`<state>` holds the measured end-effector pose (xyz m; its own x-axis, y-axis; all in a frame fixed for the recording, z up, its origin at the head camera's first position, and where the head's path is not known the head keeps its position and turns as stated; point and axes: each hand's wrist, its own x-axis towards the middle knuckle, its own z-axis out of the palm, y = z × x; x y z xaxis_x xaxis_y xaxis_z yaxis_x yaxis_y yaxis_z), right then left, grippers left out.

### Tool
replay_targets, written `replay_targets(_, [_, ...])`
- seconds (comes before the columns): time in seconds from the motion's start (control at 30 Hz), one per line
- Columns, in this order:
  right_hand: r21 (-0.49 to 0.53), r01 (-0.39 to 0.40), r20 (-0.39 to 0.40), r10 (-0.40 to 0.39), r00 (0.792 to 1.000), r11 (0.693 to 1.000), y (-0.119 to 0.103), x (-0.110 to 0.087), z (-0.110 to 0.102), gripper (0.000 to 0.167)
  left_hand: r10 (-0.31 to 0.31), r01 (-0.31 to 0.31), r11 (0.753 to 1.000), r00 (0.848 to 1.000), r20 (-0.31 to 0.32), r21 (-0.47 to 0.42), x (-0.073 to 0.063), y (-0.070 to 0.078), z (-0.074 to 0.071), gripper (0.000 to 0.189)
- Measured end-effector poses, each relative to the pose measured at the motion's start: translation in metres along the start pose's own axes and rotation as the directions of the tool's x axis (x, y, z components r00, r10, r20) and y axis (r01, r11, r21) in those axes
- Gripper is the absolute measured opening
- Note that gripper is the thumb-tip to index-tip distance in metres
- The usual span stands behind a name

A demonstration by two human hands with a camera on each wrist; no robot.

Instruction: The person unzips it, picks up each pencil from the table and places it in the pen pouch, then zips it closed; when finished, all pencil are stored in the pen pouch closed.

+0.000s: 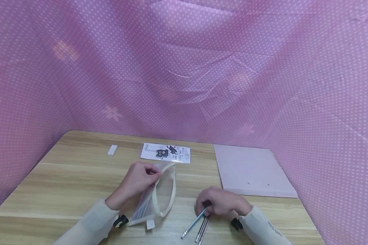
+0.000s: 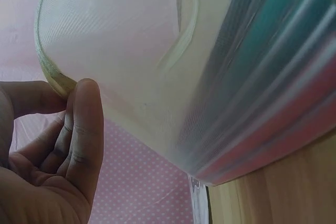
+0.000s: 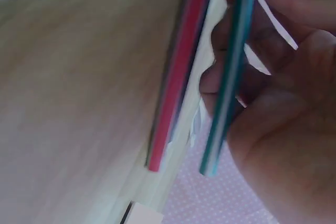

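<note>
My left hand (image 1: 139, 179) pinches the rim of a see-through mesh zip pouch (image 1: 145, 206) between thumb and fingers, and the pouch's mouth gapes. In the left wrist view, teal, dark and red pencils (image 2: 273, 77) show through the mesh, while the hand (image 2: 63, 145) holds the yellowish zip edge. Low on the table's right half, my right hand (image 1: 219, 200) pinches a teal pencil (image 1: 192, 224). Beside it are more pencils (image 1: 203, 229) close to the tabletop. The right wrist view shows the teal pencil (image 3: 226, 87) against the fingers, with a red pencil (image 3: 176, 87) alongside.
A ruler set packet (image 1: 165, 153) with a black cat print lies behind the pouch. Further left is a small white block (image 1: 112, 150). A pale pink folder-like sheet (image 1: 253, 170) with two holes lies at the right. Pink dotted cloth (image 1: 184, 68) hangs around the wooden table (image 1: 64, 177).
</note>
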<state>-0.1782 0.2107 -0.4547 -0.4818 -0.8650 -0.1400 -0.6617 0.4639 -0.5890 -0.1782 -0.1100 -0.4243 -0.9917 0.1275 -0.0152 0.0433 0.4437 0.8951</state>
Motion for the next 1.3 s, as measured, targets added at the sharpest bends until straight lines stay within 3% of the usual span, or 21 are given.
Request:
replay_targets(0.1, [0.101, 0.005, -0.073, 0.003, 0.997, 0.995, 0.001, 0.004, -0.003, 0.024, 0.01, -0.01, 1.0, 1.0, -0.004, 0.024, 0.0, 0.0, 0.0, 0.009])
replay_targets(0.23, [0.274, 0.038, -0.188, 0.015, 0.982, 0.961, 0.001, 0.012, -0.009, 0.02, 0.025, -0.025, 0.999, 1.0, -0.006, 0.047, -0.001, -0.001, 0.0, 0.008])
replay_targets(0.4, [0.449, -0.023, -0.251, 0.15, 0.956, 0.893, -0.003, 0.024, -0.011, 0.022, 0.057, -0.056, 0.995, 0.998, -0.009, 0.085, -0.001, 0.0, -0.002, 0.008])
replay_targets(0.57, [0.594, -0.107, -0.234, 0.299, 0.925, 0.798, -0.006, 0.038, -0.003, 0.026, 0.074, -0.074, 0.993, 0.997, -0.004, 0.094, 0.0, -0.001, -0.003, 0.009])
replay_targets(0.73, [0.733, -0.133, -0.131, 0.329, 0.935, 0.668, -0.01, 0.048, 0.003, 0.035, 0.09, -0.089, 0.992, 0.996, -0.01, 0.093, 0.001, -0.003, -0.003, 0.008])
replay_targets(0.93, [0.785, -0.131, -0.093, 0.325, 0.941, 0.606, -0.018, 0.054, 0.008, 0.037, 0.1, -0.098, 0.991, 0.995, -0.023, 0.088, 0.002, -0.004, -0.004, 0.006])
replay_targets(1.07, [0.836, -0.106, -0.089, 0.323, 0.942, 0.539, -0.022, 0.06, 0.012, 0.04, 0.103, -0.1, 0.991, 0.994, -0.028, 0.086, 0.002, -0.002, -0.004, 0.006])
replay_targets(1.2, [0.868, -0.081, -0.109, 0.347, 0.932, 0.489, -0.029, 0.067, 0.016, 0.042, 0.092, -0.09, 0.993, 0.995, -0.026, 0.081, 0.002, -0.002, -0.004, 0.007])
replay_targets(1.3, [0.888, -0.069, -0.13, 0.393, 0.91, 0.454, -0.037, 0.073, 0.02, 0.041, 0.077, -0.075, 0.994, 0.997, -0.028, 0.075, 0.001, -0.002, -0.004, 0.007])
